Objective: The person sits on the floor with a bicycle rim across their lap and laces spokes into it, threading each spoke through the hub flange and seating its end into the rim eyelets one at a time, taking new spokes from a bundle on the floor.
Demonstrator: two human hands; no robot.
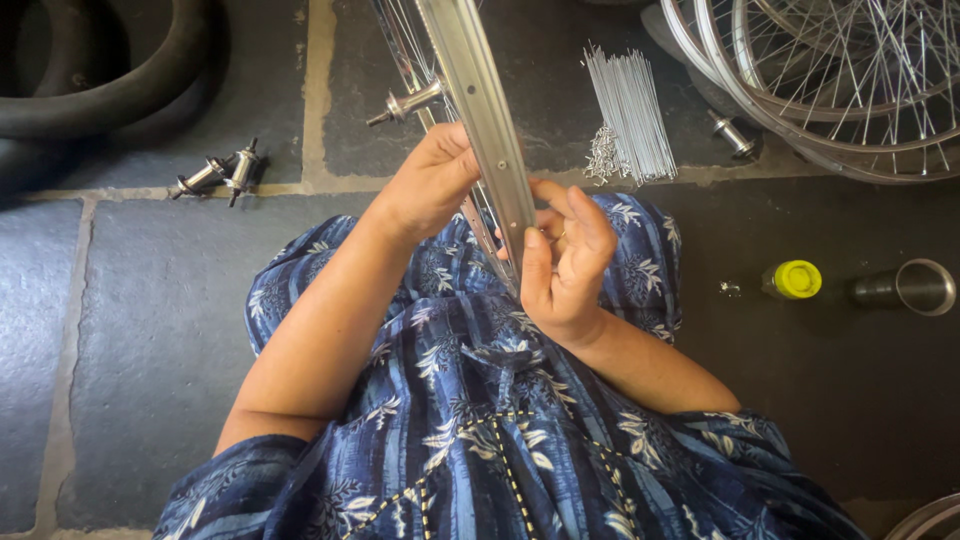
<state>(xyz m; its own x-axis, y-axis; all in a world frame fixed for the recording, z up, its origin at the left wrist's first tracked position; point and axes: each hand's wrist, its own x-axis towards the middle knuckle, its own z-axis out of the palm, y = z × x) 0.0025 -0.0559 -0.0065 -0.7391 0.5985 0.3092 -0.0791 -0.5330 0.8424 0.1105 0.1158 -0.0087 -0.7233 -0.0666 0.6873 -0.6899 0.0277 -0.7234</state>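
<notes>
There is only one view. The camera sits on the person's head and looks almost straight down, close to the lap in blue flowered cloth. The dark grey stone floor fills the frame, with finished silver spoked wheels at the far right and black rubber tyres at the far left.

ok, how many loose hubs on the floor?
3 loose hubs: two together at upper left near the tyre, one at upper right beside the stacked wheels. More may be hidden under those.
</notes>
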